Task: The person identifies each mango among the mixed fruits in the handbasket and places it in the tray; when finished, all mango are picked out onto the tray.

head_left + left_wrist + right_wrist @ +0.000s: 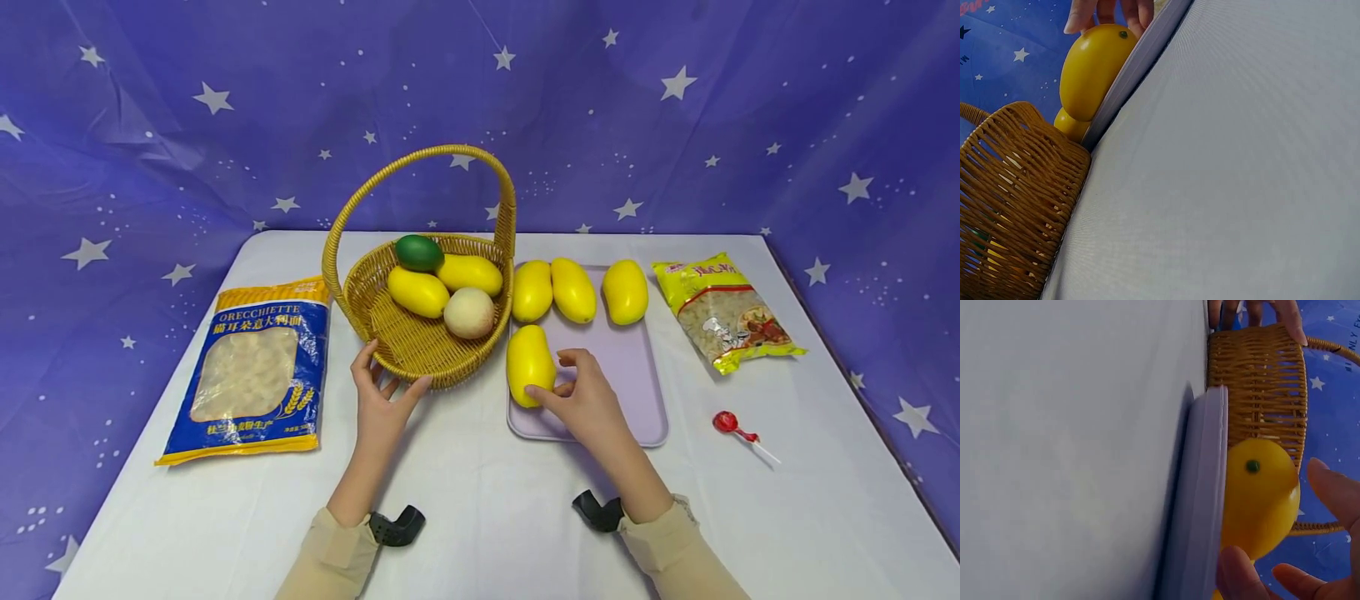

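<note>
The wicker basket (420, 337) has an arched handle. My left hand (382, 408) is at its front left side, spread fingers touching the outer wall by the rim. My right hand (588, 400) is beside the nearest yellow mango (531, 367) on the lilac tray (600, 417); thumb and fingers stand loosely around it, and the right wrist view shows a gap between thumb and mango (1260, 494). Other mangoes (573, 292) lie at the tray's back. Inside the basket are yellow mangoes (417, 293), a dark green fruit (420, 252) and a pale peach (469, 313).
A blue and orange orecchiette bag (247, 375) lies left of the basket. To the right of the tray are a yellow-green bag (727, 317) and a red lollipop (726, 422). A white cloth (480, 517) covers the table; a purple starry backdrop (585, 125) hangs behind.
</note>
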### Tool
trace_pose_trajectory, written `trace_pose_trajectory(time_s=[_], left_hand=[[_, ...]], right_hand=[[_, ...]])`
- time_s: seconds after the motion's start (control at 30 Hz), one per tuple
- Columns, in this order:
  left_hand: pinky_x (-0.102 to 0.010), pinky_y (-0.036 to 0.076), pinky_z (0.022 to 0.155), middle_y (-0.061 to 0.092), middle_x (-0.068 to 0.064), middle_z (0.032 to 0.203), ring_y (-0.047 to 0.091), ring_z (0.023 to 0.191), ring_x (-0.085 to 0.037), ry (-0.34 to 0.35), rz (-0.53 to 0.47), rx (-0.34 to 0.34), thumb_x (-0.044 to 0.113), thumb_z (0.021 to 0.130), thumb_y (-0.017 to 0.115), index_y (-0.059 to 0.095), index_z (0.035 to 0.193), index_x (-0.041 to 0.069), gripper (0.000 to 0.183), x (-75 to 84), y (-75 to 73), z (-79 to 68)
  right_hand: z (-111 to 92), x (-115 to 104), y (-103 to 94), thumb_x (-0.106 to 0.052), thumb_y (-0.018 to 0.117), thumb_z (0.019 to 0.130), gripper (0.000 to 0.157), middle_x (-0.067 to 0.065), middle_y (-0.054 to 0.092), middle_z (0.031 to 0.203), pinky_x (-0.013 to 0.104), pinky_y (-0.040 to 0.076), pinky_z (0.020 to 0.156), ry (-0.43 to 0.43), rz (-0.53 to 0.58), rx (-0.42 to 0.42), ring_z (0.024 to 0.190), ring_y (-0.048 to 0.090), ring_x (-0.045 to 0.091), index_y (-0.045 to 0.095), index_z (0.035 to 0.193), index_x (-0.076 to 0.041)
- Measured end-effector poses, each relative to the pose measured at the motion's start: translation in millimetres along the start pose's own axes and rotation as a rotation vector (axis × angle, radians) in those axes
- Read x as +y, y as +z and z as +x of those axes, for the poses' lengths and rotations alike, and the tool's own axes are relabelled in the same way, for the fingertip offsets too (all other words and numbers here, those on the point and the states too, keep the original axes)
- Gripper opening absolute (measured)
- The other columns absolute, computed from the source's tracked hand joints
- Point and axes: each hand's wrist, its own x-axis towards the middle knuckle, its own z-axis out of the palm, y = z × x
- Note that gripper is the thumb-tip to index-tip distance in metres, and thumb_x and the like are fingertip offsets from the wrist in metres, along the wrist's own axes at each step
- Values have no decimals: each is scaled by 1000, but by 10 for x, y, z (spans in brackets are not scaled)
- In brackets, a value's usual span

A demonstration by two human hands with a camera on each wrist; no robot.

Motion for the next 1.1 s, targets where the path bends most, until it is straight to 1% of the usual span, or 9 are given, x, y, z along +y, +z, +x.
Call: trace_pose_trajectory(time_s=[0.2, 0.27, 0.4, 0.53, 0.67, 0.77, 0.87, 1.0, 1.1], left_hand=[[-48, 35, 106, 11, -15, 154, 25, 138, -35, 32, -7, 23, 7, 84, 74, 15, 149, 9, 88, -242, -14, 55], [-47, 36, 105, 13, -12, 153, 27, 137, -33, 43, -2, 32, 9, 84, 75, 16, 149, 11, 87, -286, -13, 61], [-48, 38, 104, 15, -11, 153, 29, 135, -32, 67, 6, 35, 12, 84, 76, 17, 148, 12, 87, -314, -9, 57], [-49, 37, 104, 15, -9, 153, 28, 136, -32, 59, 5, 33, 12, 84, 75, 16, 149, 12, 87, -315, -10, 51], [-47, 36, 105, 15, -7, 154, 28, 136, -30, 40, 3, 36, 14, 85, 75, 17, 149, 15, 87, -315, -10, 52], [-47, 36, 105, 14, -6, 154, 28, 137, -30, 32, 3, 37, 14, 85, 75, 17, 149, 14, 87, -297, -3, 46], [-51, 35, 106, 13, -12, 154, 26, 138, -35, 23, -6, 26, 8, 85, 74, 15, 149, 9, 87, -174, 0, 18], [-54, 33, 106, 11, -20, 153, 24, 138, -41, 12, -13, 12, 1, 85, 72, 14, 148, 2, 86, 13, 2, -26], [-55, 32, 106, 11, -22, 153, 24, 137, -43, 17, -14, 11, 2, 85, 72, 14, 147, 2, 85, 25, -5, -32]], right_hand=[[20, -116, -178, -42, 78, 80, 73, 11, 48, 132, 39, 52, 75, -60, -38, 28, 97, 62, 23, 42, 135, -7], [53, -184, -251, -42, 77, 81, 73, 11, 47, 133, 40, 53, 75, -82, -37, 35, 99, 62, 24, 42, 135, -8], [173, -361, -383, -44, 76, 81, 72, 10, 49, 133, 40, 53, 75, -136, -46, 51, 99, 62, 24, 44, 135, -8], [356, -592, -460, -47, 76, 81, 72, 9, 53, 131, 39, 53, 77, -206, -64, 53, 99, 62, 24, 46, 137, -12], [587, -838, -455, -49, 74, 81, 74, 8, 52, 132, 40, 52, 81, -295, -150, 28, 103, 59, 25, 45, 141, -16], [792, -964, -402, -48, 72, 83, 73, 7, 49, 135, 39, 52, 83, -362, -225, -6, 106, 57, 23, 44, 142, -17], [995, -1039, -326, -44, 72, 85, 70, 7, 48, 136, 38, 50, 82, -412, -270, -39, 107, 55, 23, 44, 142, -16], [1223, -1090, -207, -41, 71, 87, 67, 10, 46, 135, 41, 48, 86, -439, -321, -71, 107, 52, 25, 43, 142, -14], [1356, -1110, -116, -39, 70, 88, 65, 11, 45, 137, 44, 47, 90, -443, -362, -100, 108, 53, 27, 44, 142, -13]])
